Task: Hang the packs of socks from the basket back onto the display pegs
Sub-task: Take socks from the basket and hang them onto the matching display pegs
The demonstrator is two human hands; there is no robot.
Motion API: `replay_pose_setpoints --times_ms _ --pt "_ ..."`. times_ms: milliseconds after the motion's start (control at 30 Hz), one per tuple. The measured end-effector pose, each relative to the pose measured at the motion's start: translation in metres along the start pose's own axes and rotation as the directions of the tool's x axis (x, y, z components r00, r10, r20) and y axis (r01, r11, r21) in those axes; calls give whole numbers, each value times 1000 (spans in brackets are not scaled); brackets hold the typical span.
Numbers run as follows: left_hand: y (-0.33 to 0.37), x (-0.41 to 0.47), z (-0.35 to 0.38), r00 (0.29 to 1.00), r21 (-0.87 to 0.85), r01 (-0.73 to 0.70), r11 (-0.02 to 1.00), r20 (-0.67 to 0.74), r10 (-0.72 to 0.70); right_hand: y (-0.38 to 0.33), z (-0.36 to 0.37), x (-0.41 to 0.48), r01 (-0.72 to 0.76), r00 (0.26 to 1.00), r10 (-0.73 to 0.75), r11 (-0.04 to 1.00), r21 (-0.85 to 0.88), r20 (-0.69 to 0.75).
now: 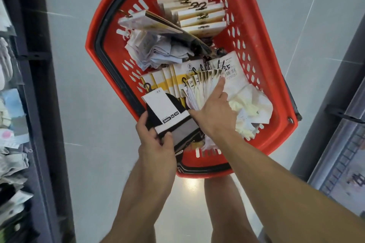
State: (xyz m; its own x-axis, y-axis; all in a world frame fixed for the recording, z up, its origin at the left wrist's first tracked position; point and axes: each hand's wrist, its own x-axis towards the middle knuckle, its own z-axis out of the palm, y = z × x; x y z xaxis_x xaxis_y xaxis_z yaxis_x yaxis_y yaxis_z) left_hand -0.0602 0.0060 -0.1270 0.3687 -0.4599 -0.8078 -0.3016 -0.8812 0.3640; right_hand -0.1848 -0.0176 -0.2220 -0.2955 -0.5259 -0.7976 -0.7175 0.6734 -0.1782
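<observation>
A red plastic basket [262, 49] stands on the floor below me, full of sock packs with small hooks. My left hand [156, 142] grips a black, white and grey sock pack [167, 114] by its lower end, at the basket's near left corner. My right hand [215, 112] reaches into the basket and holds a fanned bundle of pale cream sock packs [203, 87], fingers across their cards. A row of yellow-banded packs [199, 12] stands at the far end. Loose white and light blue socks [156, 51] lie in the middle.
A dark display rack [37, 104] with hanging sock packs [11, 144] runs along the left edge. A grey fixture [335, 124] stands at the right. The basket's black handle [110, 41] lies folded along its left rim. My bare legs [223, 203] are below the basket on the pale tiled floor.
</observation>
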Motion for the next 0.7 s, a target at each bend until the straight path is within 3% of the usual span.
replay_pose_setpoints --times_ms 133,300,400,533,700 --pt "5 7 -7 995 -27 -86 996 41 87 14 -9 1 -8 1000 10 992 123 -11" --pt "1 18 -10 994 -52 -60 997 91 65 30 -30 0 16 1000 -10 973 229 -26" --pt "7 17 -14 989 -105 -92 990 105 103 30 -50 -12 27 997 5 910 414 -76" --pt "33 3 -28 970 -235 -182 955 113 213 18 -94 -48 135 978 -11 799 586 -210" --pt "92 -33 -62 902 -386 -383 839 38 429 -16 -170 -109 320 930 -110 709 628 -350"
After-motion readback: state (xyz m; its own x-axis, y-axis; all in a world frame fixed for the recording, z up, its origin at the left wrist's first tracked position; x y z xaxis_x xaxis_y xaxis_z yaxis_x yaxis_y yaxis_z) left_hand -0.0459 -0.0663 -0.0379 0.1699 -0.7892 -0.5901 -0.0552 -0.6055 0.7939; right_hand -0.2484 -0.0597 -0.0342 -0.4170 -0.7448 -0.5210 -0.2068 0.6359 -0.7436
